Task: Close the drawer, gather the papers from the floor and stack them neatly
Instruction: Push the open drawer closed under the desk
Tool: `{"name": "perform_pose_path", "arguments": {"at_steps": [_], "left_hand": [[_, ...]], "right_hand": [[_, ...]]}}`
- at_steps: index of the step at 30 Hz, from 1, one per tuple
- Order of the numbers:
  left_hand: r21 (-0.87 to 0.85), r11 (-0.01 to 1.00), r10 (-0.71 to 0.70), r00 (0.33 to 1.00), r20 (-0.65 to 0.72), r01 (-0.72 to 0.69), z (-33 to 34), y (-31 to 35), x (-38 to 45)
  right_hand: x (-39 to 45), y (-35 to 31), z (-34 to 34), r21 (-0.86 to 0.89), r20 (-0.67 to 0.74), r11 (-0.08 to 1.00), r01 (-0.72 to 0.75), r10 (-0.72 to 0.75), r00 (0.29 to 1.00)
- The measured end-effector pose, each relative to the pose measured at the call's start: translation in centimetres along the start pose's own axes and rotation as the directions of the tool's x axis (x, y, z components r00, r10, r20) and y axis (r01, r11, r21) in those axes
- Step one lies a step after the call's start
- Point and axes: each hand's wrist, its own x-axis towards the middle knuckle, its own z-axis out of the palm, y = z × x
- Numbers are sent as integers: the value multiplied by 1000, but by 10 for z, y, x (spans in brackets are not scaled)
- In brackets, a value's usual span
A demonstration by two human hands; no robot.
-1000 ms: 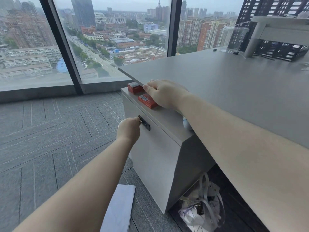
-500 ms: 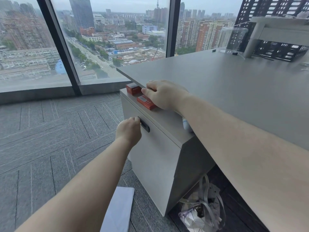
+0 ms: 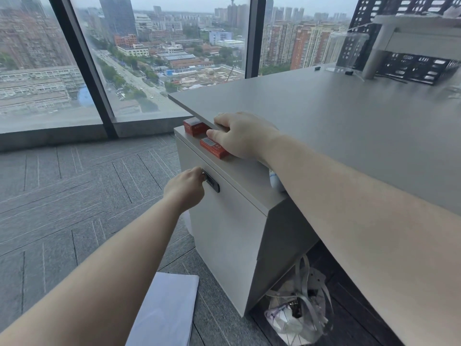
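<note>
The pale grey drawer cabinet (image 3: 224,228) stands under the desk's left end, and its front looks flush with the body. My left hand (image 3: 185,189) is curled against the small black handle (image 3: 212,183) on the front. My right hand (image 3: 244,136) rests across the desk edge above the cabinet top, fingers on the desktop and thumb beside a red box (image 3: 214,147). A stack of white papers (image 3: 167,310) lies on the carpet in front of the cabinet, partly hidden behind my left forearm.
A second red box (image 3: 194,127) sits on the cabinet top under the grey desk (image 3: 324,116). A translucent bag (image 3: 296,313) lies under the desk right of the cabinet. A black perforated rack (image 3: 419,68) and a clear container (image 3: 349,51) stand at the desk's back. Floor-to-ceiling windows lie ahead.
Both hands keep their places, the left at the handle and the right on the desk edge. Only the view has shifted slightly.
</note>
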Motion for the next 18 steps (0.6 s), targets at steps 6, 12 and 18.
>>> {"name": "perform_pose_path", "arguments": {"at_steps": [6, 12, 18], "left_hand": [[-78, 993, -86, 996, 6, 86, -11, 0, -19], [-127, 989, -73, 995, 70, 82, -67, -14, -52], [-74, 988, -119, 980, 157, 132, -116, -43, -98]], "right_hand": [[-2, 0, 1, -36, 38, 999, 15, -13, 999], [-38, -15, -5, -34, 51, 999, -41, 43, 998], [-78, -51, -3, -106, 131, 994, -9, 23, 991]]}}
